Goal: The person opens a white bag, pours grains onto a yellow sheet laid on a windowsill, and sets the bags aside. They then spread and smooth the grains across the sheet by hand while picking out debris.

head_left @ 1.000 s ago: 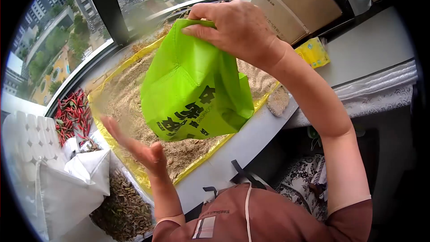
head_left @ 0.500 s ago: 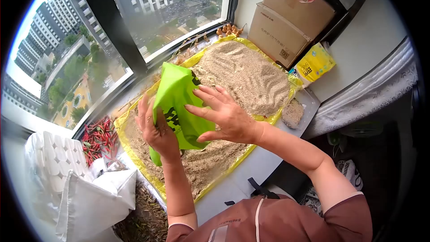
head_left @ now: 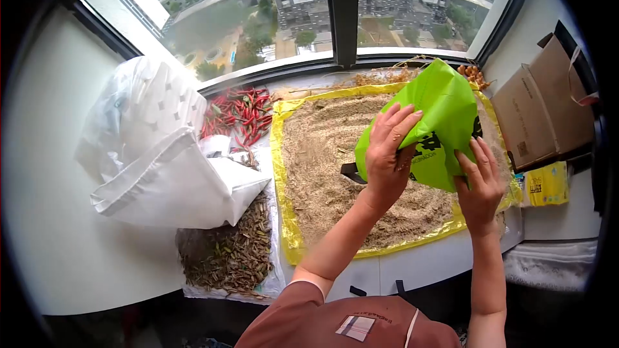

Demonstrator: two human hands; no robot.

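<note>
A bright green fabric bag [head_left: 438,100] with black printing is raised over a bed of tan, grain-like material [head_left: 322,174]. My left hand [head_left: 389,154] grips the bag's left side, its fingers lying along the fabric and tan bits stuck on the skin. At the lower right edge, my right hand [head_left: 480,183] has its fingers and thumb bent onto the bag. A short black strap [head_left: 352,172] pokes out at the bag's lower left. Beneath the grain lies a yellow plastic sheet [head_left: 293,245].
Red chillies [head_left: 242,113] lie by the window, near a white sack [head_left: 174,183] and wrapped paper rolls [head_left: 161,100]. Brown dried pods [head_left: 235,254] spread at the front left. On the right are a cardboard box [head_left: 535,113] and a yellow packet [head_left: 547,185]. Onion-like bulbs [head_left: 474,76] sit in the corner.
The view has swung left, so the bag and hands appear farther right. My right hand has gone from spread fingers over the bag to its lower right edge, and the bag has tilted.
</note>
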